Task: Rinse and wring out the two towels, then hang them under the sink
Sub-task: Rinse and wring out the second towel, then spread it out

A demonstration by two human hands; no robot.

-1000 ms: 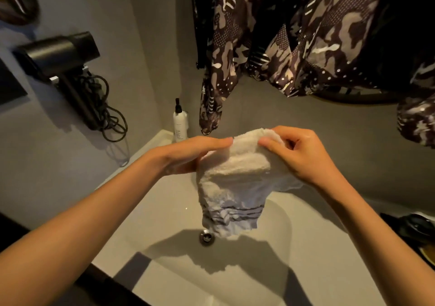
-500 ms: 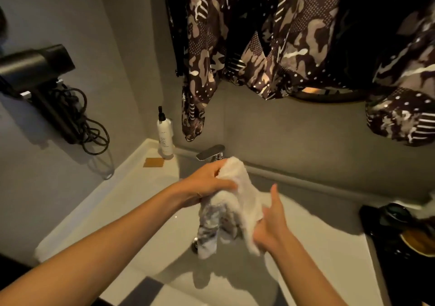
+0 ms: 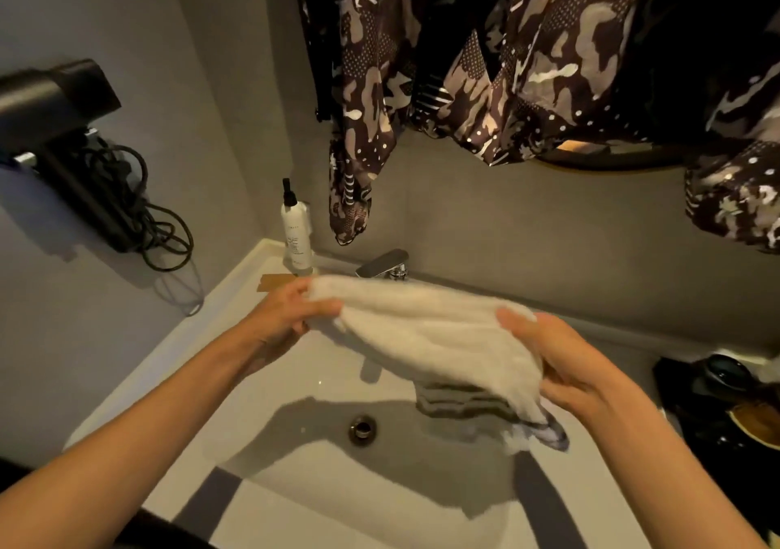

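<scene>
White towel (image 3: pixel 426 333) stretched between both hands above the sink (image 3: pixel 261 384)

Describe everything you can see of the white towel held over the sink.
The white towel looks like thick, fluffy terry cloth, cream-white, with a band of grey stripes near its lower end. It is stretched out lengthwise above the sink, sloping down from upper left to lower right. The left hand pinches its upper end near the faucet; the right hand grips the lower part, with the striped end hanging loose below it. It does not appear to touch the basin. Whether it is wet cannot be told.
</scene>
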